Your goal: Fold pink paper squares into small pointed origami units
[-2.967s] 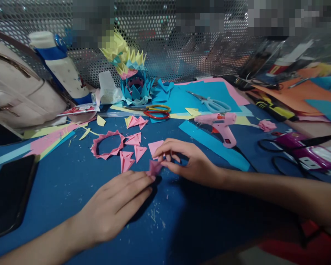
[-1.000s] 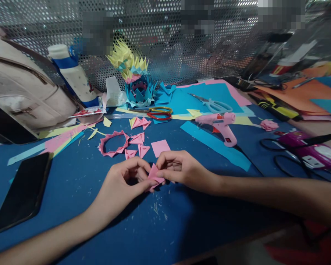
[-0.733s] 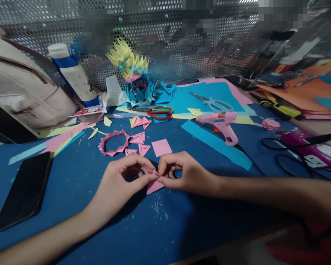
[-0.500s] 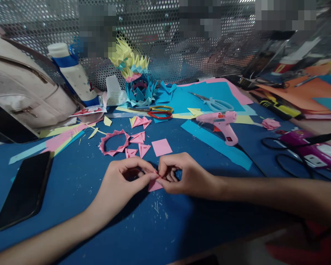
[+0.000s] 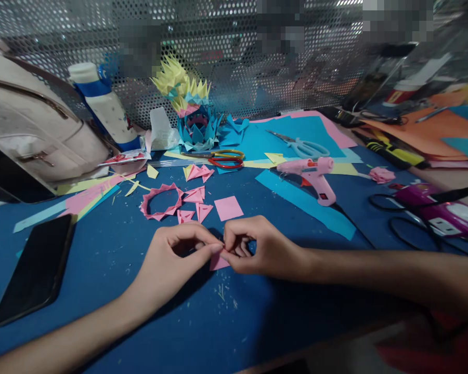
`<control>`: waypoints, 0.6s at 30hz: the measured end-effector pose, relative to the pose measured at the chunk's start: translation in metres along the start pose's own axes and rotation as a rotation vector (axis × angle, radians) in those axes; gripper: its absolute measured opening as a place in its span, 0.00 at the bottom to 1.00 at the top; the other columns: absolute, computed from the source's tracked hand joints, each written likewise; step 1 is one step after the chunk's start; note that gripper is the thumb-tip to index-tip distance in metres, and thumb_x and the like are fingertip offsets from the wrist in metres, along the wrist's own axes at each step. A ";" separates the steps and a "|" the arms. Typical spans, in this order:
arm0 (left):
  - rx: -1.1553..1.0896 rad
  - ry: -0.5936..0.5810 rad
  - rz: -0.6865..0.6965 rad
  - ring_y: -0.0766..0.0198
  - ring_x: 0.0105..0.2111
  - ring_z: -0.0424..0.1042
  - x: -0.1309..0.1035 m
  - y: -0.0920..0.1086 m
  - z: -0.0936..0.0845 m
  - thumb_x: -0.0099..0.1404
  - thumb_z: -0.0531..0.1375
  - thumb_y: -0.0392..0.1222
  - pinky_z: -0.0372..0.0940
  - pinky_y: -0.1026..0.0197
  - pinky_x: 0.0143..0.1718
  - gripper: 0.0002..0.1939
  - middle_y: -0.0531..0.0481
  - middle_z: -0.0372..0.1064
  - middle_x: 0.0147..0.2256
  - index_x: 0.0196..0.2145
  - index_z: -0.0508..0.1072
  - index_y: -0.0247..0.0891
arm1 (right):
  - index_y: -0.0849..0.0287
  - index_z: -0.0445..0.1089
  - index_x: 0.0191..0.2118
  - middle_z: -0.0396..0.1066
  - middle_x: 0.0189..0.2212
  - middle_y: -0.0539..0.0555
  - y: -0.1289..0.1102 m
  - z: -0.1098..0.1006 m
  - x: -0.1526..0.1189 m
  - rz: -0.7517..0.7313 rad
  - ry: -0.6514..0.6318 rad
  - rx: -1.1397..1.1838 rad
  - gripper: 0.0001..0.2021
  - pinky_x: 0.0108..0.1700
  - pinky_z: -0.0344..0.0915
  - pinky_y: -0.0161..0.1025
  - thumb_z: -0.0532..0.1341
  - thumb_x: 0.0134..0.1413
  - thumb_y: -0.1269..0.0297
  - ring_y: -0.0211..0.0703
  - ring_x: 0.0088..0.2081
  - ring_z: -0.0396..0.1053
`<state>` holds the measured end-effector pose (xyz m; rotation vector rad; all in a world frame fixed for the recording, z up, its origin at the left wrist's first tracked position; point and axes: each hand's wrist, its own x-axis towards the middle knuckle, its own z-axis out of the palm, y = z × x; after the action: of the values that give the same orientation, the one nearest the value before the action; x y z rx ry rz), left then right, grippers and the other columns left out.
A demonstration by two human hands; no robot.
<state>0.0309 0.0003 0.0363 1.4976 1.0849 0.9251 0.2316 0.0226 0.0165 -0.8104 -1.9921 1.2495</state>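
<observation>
My left hand and my right hand meet at the front middle of the blue table, thumbs and forefingers pinching a small piece of pink paper. Its lower part shows beneath the fingertips; the rest is hidden. Just beyond my fingers lies a flat pink paper square. To its left are several folded pink paper pieces and a spiky pink paper ring. Farther back stands a folded-paper model in blue, pink and yellow.
A pink glue gun lies at right before light-blue scissors. Red-and-yellow-handled scissors rest centrally. Phone, bottle and pale bag stand or lie left. A purple power strip with cables is far right.
Almost nothing differs. Both hands keep their pinch on the pink paper, with only a tiny shift of the fingertips.
</observation>
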 end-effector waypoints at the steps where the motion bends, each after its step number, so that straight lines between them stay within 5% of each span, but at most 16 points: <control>1: -0.012 -0.007 -0.001 0.68 0.26 0.70 0.000 0.000 0.000 0.61 0.65 0.39 0.63 0.69 0.28 0.06 0.52 0.74 0.26 0.27 0.78 0.37 | 0.61 0.66 0.27 0.63 0.19 0.45 -0.001 0.000 0.000 0.000 -0.003 0.002 0.07 0.22 0.56 0.28 0.64 0.51 0.67 0.30 0.20 0.59; 18: -0.038 0.096 0.019 0.72 0.29 0.67 0.009 -0.002 -0.013 0.64 0.65 0.38 0.61 0.72 0.31 0.03 0.56 0.71 0.29 0.32 0.76 0.39 | 0.62 0.67 0.26 0.65 0.20 0.46 0.000 -0.001 0.001 0.122 -0.030 0.114 0.08 0.22 0.56 0.28 0.65 0.50 0.66 0.29 0.20 0.58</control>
<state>0.0213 0.0131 0.0364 1.4473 1.1178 1.0344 0.2316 0.0238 0.0170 -0.8722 -1.8990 1.4387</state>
